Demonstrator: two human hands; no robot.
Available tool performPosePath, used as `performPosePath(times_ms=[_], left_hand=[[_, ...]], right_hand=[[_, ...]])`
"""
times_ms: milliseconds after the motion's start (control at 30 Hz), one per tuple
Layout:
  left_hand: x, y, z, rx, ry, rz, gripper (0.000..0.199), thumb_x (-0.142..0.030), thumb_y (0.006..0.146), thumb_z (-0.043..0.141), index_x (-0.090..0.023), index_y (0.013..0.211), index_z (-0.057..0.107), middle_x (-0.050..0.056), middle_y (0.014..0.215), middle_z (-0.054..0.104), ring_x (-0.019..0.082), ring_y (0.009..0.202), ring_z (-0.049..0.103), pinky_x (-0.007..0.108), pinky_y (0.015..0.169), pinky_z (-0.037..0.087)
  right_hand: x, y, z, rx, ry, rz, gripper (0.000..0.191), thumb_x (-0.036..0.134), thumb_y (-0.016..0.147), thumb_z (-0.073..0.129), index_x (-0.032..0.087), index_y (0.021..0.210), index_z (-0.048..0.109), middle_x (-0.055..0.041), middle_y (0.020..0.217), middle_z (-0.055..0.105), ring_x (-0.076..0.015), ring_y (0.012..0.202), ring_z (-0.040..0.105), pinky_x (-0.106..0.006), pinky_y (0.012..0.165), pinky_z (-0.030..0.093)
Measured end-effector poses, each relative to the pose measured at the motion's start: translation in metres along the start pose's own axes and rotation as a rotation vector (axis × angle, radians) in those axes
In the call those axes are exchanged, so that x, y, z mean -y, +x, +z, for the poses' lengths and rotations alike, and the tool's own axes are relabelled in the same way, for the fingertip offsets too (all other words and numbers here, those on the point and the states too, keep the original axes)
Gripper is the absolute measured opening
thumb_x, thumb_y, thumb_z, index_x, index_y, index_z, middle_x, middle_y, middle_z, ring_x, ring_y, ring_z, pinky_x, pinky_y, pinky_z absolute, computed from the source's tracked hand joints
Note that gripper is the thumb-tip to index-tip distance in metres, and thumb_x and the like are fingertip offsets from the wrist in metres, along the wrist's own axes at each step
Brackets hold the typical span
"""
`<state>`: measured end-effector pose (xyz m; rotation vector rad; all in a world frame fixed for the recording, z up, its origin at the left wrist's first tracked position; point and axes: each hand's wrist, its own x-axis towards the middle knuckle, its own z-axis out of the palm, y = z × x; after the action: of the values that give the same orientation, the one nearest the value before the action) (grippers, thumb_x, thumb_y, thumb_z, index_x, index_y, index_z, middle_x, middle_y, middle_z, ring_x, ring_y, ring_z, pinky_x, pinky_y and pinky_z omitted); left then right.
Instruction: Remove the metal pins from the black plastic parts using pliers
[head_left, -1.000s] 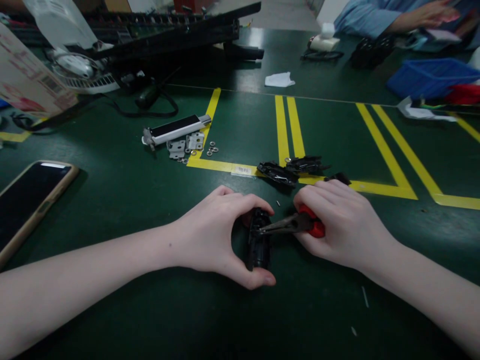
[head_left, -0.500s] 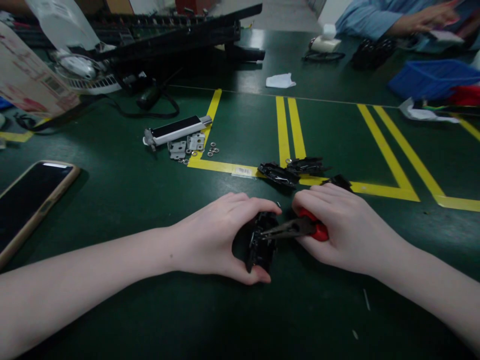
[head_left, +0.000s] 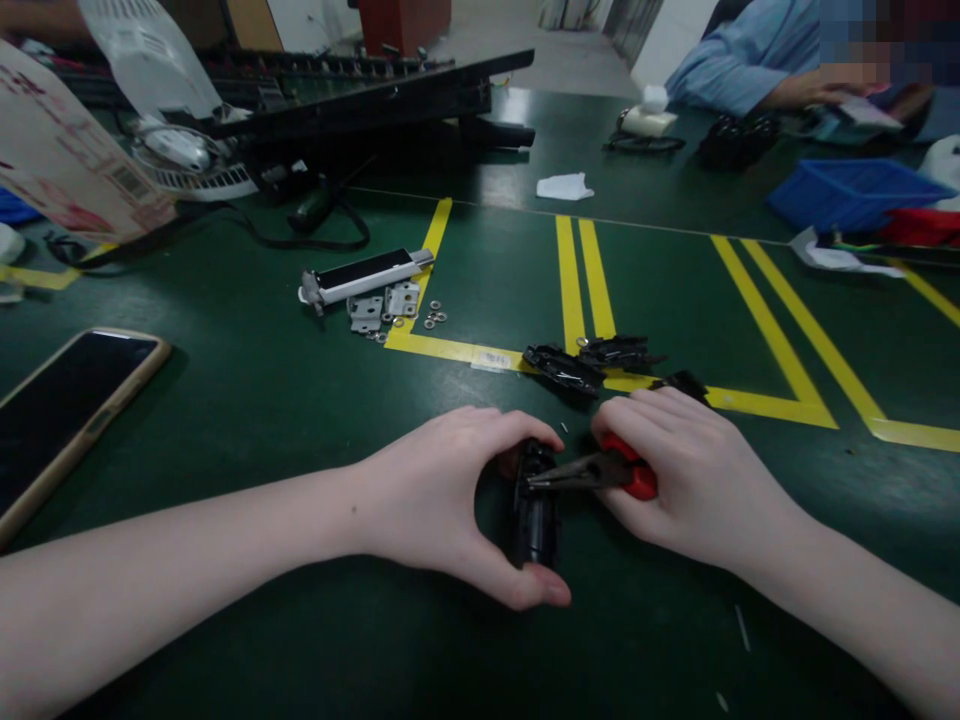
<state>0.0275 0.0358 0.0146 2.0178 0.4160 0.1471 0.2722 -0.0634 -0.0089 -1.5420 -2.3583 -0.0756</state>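
**Pliers on the black part, both hands closed**

Here I have my left hand (head_left: 442, 500) curled around a small black part (head_left: 535, 510), thumb under its near end and fingers over the far end, pinning it on the green table (head_left: 262, 400). My right hand (head_left: 690, 480) is wrapped tight around the red-handled pliers (head_left: 592, 470), whose dark nose lies level and touches the top of the part; I cannot tell whether the tips grip anything. Just beyond the hands, loose black pieces (head_left: 592, 360) lie on the yellow tape lines (head_left: 585, 280). Farther left sit a silver bar (head_left: 367, 275), small metal plates (head_left: 382, 303) and washers (head_left: 433, 319). A phone (head_left: 67, 400) lies face up at the left edge. At the far right, another person's blue sleeve (head_left: 750, 60) and a blue bin (head_left: 847, 190).
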Motion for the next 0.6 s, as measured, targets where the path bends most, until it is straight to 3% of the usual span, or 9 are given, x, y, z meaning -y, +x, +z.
performPosePath(times_ms=[600], left_hand=[[0.0043,-0.0004,0.0007,-0.034,0.038,0.116,0.073,-0.048,0.069,0.09,-0.018,0.129,0.061,0.009,0.116,0.075,0.028,0.1,0.071,0.036,0.086,0.055]], right_hand=[[0.0001,-0.0026,-0.0015,-0.061,-0.003,0.007,0.012,0.031,0.087,0.059,0.025,0.091,0.049,-0.004,0.08,0.062,-0.0232,0.073,0.057,-0.037,0.065,0.039]])
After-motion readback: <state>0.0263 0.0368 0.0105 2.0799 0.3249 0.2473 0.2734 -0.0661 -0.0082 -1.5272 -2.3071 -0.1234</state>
